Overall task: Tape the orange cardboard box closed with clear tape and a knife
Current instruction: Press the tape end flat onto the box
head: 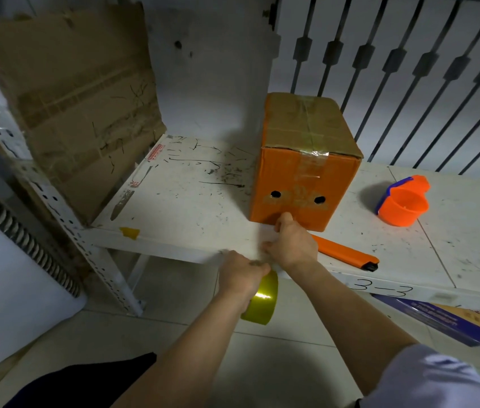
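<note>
Tape roll [261,301]: nearest of all, hanging just below the near table edge; the left hand [240,275] is clamped around it from above, probably to let the strip pay out under tension.
Tape strip [268,245]: a pale, hard-to-see length seems to run from the roll up over the table edge toward the box; its exact edges cannot be told.
Right hand [290,242]: fingers together, thumb tip pressed at the bottom of the box's near face, apparently pinning the strip's free end there so it sticks before the roll is pulled on.
Knife [346,254]: an orange folding cutter lying flat on the table [191,207], just right of the right hand, within easy reach for cutting the strip.
Orange cardboard box [300,178]: upright in the middle of the table, near face with two round holes; flaps down, with tape already crossing the top and running down the near face.
Orange tape holder [403,204]: to the right, apart from the box, unused.
Cardboard sheet [77,104]: far left, leaning against the shelf frame.
</note>
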Motion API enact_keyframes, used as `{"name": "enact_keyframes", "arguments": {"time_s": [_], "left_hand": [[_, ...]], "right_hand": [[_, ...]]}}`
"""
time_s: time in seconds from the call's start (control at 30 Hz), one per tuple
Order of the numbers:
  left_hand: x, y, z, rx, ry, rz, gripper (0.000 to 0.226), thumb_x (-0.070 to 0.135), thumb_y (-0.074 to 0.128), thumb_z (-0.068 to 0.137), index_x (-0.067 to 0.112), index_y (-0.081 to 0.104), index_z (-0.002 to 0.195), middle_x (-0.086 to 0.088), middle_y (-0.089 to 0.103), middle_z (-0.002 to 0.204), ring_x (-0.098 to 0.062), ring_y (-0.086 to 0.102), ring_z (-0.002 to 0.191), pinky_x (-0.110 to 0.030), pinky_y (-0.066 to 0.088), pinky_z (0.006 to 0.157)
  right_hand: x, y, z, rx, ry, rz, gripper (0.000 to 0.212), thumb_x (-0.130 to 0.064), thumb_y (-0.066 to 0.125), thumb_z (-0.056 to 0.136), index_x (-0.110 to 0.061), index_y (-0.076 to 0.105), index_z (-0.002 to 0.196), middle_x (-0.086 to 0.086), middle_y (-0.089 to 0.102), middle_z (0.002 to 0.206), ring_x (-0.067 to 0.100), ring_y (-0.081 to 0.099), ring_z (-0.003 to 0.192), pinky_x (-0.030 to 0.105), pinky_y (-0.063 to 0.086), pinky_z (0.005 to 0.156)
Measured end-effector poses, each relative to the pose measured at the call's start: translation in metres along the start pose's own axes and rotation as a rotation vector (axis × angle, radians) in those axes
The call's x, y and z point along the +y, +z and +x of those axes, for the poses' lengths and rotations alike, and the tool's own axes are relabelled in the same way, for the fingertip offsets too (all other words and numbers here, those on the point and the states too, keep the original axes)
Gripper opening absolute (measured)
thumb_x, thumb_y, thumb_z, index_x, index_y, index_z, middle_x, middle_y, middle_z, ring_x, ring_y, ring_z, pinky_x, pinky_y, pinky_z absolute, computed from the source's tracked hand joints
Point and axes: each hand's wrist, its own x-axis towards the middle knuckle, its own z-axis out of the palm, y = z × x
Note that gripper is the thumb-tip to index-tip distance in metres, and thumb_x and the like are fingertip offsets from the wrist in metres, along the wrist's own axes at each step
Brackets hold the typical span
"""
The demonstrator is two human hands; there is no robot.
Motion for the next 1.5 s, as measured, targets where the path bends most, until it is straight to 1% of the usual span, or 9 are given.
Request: {"name": "enact_keyframes", "arguments": {"time_s": [0.23,0.4,0.57,0.67,0.8,0.87,0.97,1.07,1.5], "left_hand": [[0.024,-0.012,-0.002,0.161,0.167,0.569,0.027,0.039,0.062,0.081,0.016,0.052,0.092,-0.004,0.062,0.085,-0.024,0.062,0.081,-0.032,0.047,0.062],[0.079,-0.002,-0.006,0.357,0.608,0.237,0.005,0.023,0.059,0.087,0.021,0.057,0.083,-0.003,0.065,0.088,-0.022,0.061,0.083,-0.039,0.053,0.07],[0.129,0.007,0.001,0.565,1.059,0.374,0.017,0.008,0.064,0.081,0.015,0.07,0.096,-0.006,0.063,0.099,-0.025,0.053,0.098,-0.027,0.042,0.077],[0.138,0.01,0.006,0.597,1.061,0.374,0.013,0.003,0.06,0.082,0.012,0.066,0.088,-0.005,0.063,0.095,-0.023,0.056,0.094,-0.02,0.038,0.073],[0.133,0.022,0.01,0.485,0.755,0.136,0.017,0.005,0.053,0.085,0.016,0.064,0.091,-0.003,0.066,0.094,-0.022,0.062,0.088,-0.023,0.042,0.067],[0.129,0.024,0.01,0.496,0.836,0.169,0.027,-0.002,0.052,0.083,0.016,0.068,0.094,-0.004,0.065,0.102,-0.022,0.06,0.096,-0.022,0.042,0.075],[0.135,0.018,0.012,0.517,1.106,0.373,0.043,-0.009,0.048,0.08,0.016,0.069,0.107,-0.002,0.065,0.118,-0.025,0.049,0.116,-0.027,0.038,0.096],[0.144,0.012,0.016,0.358,1.077,0.593,0.058,-0.013,0.047,0.081,0.022,0.056,0.126,0.002,0.05,0.141,-0.022,0.03,0.139,-0.046,0.015,0.118],[0.135,0.004,0.035,0.272,1.064,0.647,0.064,-0.01,0.058,0.079,0.023,0.049,0.133,0.004,0.048,0.143,-0.017,0.034,0.137,-0.046,0.024,0.115]], "right_hand": [[0.004,-0.01,-0.005,0.049,-0.024,0.034,0.023,-0.039,0.064,0.083,-0.021,0.054,0.093,0.001,0.063,0.093,0.018,0.056,0.077,0.03,0.046,0.065],[0.011,-0.057,-0.005,0.578,-0.107,0.341,0.013,-0.031,0.056,0.09,-0.018,0.056,0.093,0.0,0.061,0.093,0.017,0.057,0.079,0.034,0.049,0.068],[0.019,-0.11,0.021,0.889,-0.174,0.217,0.019,-0.015,0.057,0.087,-0.012,0.068,0.103,0.013,0.057,0.104,0.029,0.051,0.096,0.031,0.04,0.075],[0.022,-0.119,0.022,0.813,-0.159,0.296,0.017,-0.021,0.055,0.09,-0.014,0.066,0.1,0.005,0.058,0.098,0.021,0.054,0.091,0.031,0.046,0.074],[0.02,-0.106,0.017,0.466,0.148,0.512,0.023,-0.035,0.051,0.086,-0.02,0.062,0.071,0.002,0.066,0.074,0.022,0.063,0.075,0.028,0.048,0.06],[0.018,-0.095,0.016,0.328,0.218,0.564,0.025,-0.033,0.055,0.084,-0.021,0.065,0.065,0.006,0.072,0.078,0.023,0.067,0.077,0.036,0.057,0.069],[0.016,-0.086,0.017,0.321,0.25,0.649,0.025,-0.028,0.062,0.084,-0.029,0.06,0.059,-0.004,0.068,0.076,0.018,0.065,0.079,0.038,0.057,0.075],[0.013,-0.079,0.017,0.344,0.276,0.738,0.023,-0.03,0.067,0.082,-0.029,0.06,0.06,-0.013,0.061,0.067,0.013,0.061,0.074,0.035,0.054,0.075],[0.003,-0.072,0.021,0.411,0.315,0.89,0.021,-0.03,0.062,0.086,-0.021,0.065,0.068,-0.012,0.059,0.061,0.003,0.054,0.06,0.024,0.044,0.061]]}}
